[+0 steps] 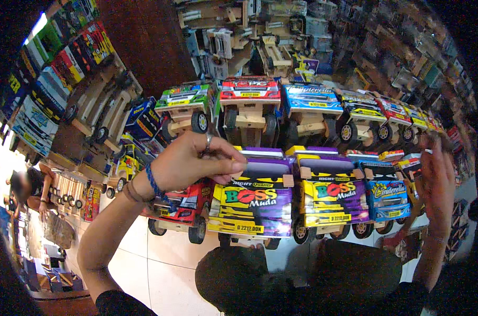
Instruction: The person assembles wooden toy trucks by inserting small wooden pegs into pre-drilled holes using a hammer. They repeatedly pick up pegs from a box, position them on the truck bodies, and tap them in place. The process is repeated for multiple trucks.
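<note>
My left hand (189, 160), with a ring and a blue braided bracelet, is at the upper left corner of a yellow and purple toy truck (254, 197). Its thumb and fingertips are pressed together there; whatever they pinch is hidden. A small wooden block (288, 180) sticks out at that truck's right edge. On the right, my right hand (438, 176) is raised beside the row, somewhat blurred, with fingers stretched out and nothing visible in them. A matching yellow and purple truck (333, 192) and a blue toy truck (389, 192) stand between the hands.
Behind runs another row of toy trucks, including a green one (185, 98), a red one (249, 90) and a light blue one (312, 98). A red truck (186, 203) stands below my left wrist. Bare wooden truck frames (104, 113) hang at left. Another person (33, 189) is at far left.
</note>
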`<action>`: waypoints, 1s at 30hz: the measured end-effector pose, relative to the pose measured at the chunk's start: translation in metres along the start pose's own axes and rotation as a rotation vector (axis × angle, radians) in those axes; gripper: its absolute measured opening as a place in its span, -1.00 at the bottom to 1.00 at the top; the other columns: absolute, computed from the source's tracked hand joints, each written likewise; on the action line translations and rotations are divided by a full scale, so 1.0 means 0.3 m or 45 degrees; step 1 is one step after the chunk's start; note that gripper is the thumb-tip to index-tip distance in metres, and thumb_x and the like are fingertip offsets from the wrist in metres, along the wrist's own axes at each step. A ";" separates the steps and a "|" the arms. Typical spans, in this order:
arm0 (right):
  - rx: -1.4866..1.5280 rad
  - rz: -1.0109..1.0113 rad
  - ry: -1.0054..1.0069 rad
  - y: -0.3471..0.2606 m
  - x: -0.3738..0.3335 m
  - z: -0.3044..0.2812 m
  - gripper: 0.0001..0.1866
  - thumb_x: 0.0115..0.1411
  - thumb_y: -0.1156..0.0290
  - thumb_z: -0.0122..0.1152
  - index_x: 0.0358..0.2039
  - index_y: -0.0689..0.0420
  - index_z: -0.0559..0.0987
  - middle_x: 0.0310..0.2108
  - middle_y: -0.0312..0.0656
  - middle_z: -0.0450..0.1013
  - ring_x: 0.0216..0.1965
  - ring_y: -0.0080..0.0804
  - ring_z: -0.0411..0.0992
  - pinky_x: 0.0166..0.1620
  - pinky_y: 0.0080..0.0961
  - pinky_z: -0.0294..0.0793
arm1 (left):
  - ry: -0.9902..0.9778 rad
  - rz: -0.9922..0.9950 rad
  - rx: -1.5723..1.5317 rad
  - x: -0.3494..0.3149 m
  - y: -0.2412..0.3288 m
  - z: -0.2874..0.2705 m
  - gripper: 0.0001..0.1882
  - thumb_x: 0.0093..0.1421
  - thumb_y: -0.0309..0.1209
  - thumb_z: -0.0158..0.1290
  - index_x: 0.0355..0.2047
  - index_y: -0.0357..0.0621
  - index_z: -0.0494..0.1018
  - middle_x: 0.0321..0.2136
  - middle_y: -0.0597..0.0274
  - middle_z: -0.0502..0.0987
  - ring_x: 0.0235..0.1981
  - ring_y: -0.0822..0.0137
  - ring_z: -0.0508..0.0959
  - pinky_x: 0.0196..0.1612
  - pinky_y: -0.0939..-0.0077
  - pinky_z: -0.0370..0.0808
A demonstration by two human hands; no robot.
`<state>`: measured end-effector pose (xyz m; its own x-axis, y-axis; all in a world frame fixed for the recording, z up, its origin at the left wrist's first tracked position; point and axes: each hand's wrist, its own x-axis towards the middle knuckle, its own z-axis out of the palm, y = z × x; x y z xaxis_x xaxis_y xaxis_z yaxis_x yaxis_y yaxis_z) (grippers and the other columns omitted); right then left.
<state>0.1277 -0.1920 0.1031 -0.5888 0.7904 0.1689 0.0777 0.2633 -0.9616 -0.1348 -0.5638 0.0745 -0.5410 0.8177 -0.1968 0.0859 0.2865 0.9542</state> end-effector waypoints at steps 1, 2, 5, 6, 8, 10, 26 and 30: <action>-0.162 -0.030 -0.010 0.041 -0.005 -0.098 -0.38 0.20 0.50 0.08 0.30 0.05 0.28 0.04 -0.19 0.41 -0.01 -0.49 0.35 -0.12 -0.56 0.39 | 0.009 -0.137 -0.023 -0.004 -0.025 -0.008 -0.73 0.20 -0.35 0.25 -0.15 -0.25 0.58 -0.40 0.33 0.62 -0.41 0.58 0.58 -0.32 0.70 0.54; -0.539 -0.115 0.005 0.080 -0.008 -0.185 -0.25 0.12 0.65 0.09 0.36 0.07 0.21 0.11 -0.11 0.39 0.16 -0.33 0.36 0.06 -0.46 0.47 | -0.033 -0.050 0.035 -0.004 -0.044 -0.019 -0.74 0.20 -0.35 0.24 -0.17 -0.25 0.59 -0.41 0.32 0.62 -0.41 0.58 0.59 -0.33 0.69 0.55; -1.353 -0.659 0.068 0.204 -0.039 -0.369 -0.24 0.13 0.68 0.06 0.37 0.07 0.20 0.20 -0.02 0.33 0.23 -0.14 0.32 0.18 -0.33 0.39 | -0.074 -0.044 0.304 0.000 -0.067 -0.057 -0.78 0.21 -0.34 0.23 -0.26 -0.26 0.62 -0.45 0.28 0.64 -0.41 0.57 0.61 -0.37 0.69 0.56; -1.337 -0.744 0.105 0.233 -0.047 -0.415 -0.25 0.14 0.65 0.08 0.37 0.07 0.20 0.23 -0.01 0.30 0.25 -0.15 0.28 0.20 -0.34 0.36 | -0.116 -0.047 0.313 0.005 -0.067 -0.070 -0.78 0.21 -0.34 0.23 -0.26 -0.27 0.62 -0.45 0.28 0.64 -0.42 0.56 0.61 -0.38 0.69 0.56; -0.965 -0.567 0.106 0.275 -0.073 -0.485 -0.25 0.15 0.58 0.14 0.37 0.04 0.21 0.29 -0.03 0.24 0.32 -0.20 0.19 0.23 -0.42 0.31 | -0.191 -0.053 0.318 0.016 -0.070 -0.087 -0.77 0.21 -0.34 0.23 -0.25 -0.27 0.62 -0.45 0.27 0.64 -0.43 0.55 0.61 -0.38 0.68 0.56; -1.236 -0.545 0.059 0.315 -0.133 -0.511 -0.28 0.19 0.50 0.16 0.37 0.04 0.21 0.32 -0.06 0.20 0.37 -0.25 0.14 0.23 -0.49 0.29 | -0.209 -0.171 0.293 0.016 -0.074 -0.100 -0.77 0.21 -0.34 0.23 -0.25 -0.28 0.61 -0.42 0.25 0.64 -0.42 0.52 0.63 -0.34 0.64 0.58; -0.274 0.178 0.022 0.086 -0.274 -0.104 -0.47 0.41 0.09 -0.02 0.26 0.13 0.31 -0.06 -0.21 0.40 -0.38 -0.66 0.28 -0.52 -0.70 0.21 | -0.248 -0.320 -0.115 0.042 -0.158 -0.139 -0.79 0.23 -0.37 0.20 -0.27 -0.30 0.53 -0.36 0.21 0.63 -0.35 0.50 0.65 -0.27 0.72 0.62; -0.514 0.021 -0.470 -0.006 -0.281 0.072 -0.54 0.35 0.21 0.05 0.17 0.16 0.33 -0.29 -0.31 0.35 -0.45 -0.66 0.24 -0.46 -0.67 0.22 | -0.242 -0.327 -0.141 0.043 -0.163 -0.137 -0.78 0.22 -0.36 0.22 -0.28 -0.30 0.52 -0.38 0.22 0.63 -0.37 0.52 0.64 -0.29 0.72 0.61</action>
<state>0.1599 -0.2712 0.0858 -0.8226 0.5686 -0.0028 0.3491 0.5012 -0.7918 -0.1804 -0.5880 0.0346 -0.3665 0.8072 -0.4627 -0.1299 0.4481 0.8845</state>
